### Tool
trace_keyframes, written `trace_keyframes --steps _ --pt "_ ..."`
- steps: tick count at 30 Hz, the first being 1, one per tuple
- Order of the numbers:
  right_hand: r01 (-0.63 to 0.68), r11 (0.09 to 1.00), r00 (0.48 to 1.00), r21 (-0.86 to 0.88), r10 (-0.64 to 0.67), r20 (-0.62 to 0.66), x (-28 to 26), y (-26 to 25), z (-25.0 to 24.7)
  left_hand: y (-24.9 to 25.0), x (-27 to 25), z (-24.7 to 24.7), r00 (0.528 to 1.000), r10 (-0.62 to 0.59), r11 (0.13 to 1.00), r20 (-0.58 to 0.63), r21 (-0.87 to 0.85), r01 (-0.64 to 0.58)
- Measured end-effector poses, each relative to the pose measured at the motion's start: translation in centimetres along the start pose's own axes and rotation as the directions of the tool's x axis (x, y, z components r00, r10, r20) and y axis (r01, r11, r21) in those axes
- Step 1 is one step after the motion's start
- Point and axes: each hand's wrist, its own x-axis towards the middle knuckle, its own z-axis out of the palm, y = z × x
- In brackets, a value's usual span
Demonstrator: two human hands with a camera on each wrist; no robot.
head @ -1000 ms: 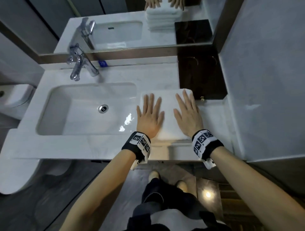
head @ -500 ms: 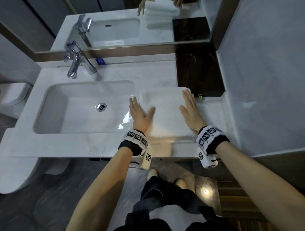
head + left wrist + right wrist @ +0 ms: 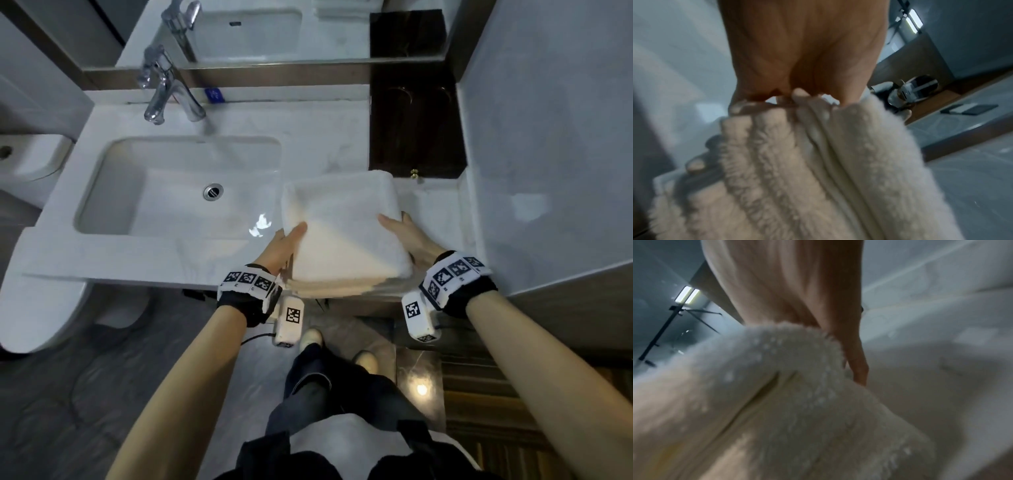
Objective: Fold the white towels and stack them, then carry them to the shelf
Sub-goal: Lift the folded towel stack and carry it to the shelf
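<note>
- Folding and stacking look done: stack of white towels (image 3: 346, 236) sits squared at the counter (image 3: 137, 263) front edge, right of the sink (image 3: 178, 185).
- Left hand (image 3: 282, 245) clamps the stack's left side, thumb on top, fingers (image 3: 694, 164) curled underneath.
- Right hand (image 3: 409, 240) grips the right side, thumb on top; its fingers are mostly hidden by terry, apparently tucked under.
- Step in hand, by my reading: picking the stack up to carry it.
- Next move calls for a level lift with even squeeze from both sides, so the layers do not slide, then a turn toward the shelf, which is not in view.
</note>
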Motion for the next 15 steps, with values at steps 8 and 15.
trace_keyframes --steps 8,15 --pt "-0.154 0.986 0.985 -0.07 0.147 -0.086 -4.8 2.9 -0.3 -2.4 -3.6 0.4 0.988 -0.129 0.99 -0.084 0.053 0.133" --pt "-0.242 0.97 0.97 -0.027 0.241 -0.045 -7.5 5.6 0.3 -4.5 -5.6 1.1 0.988 -0.154 0.987 0.033 -0.04 0.155"
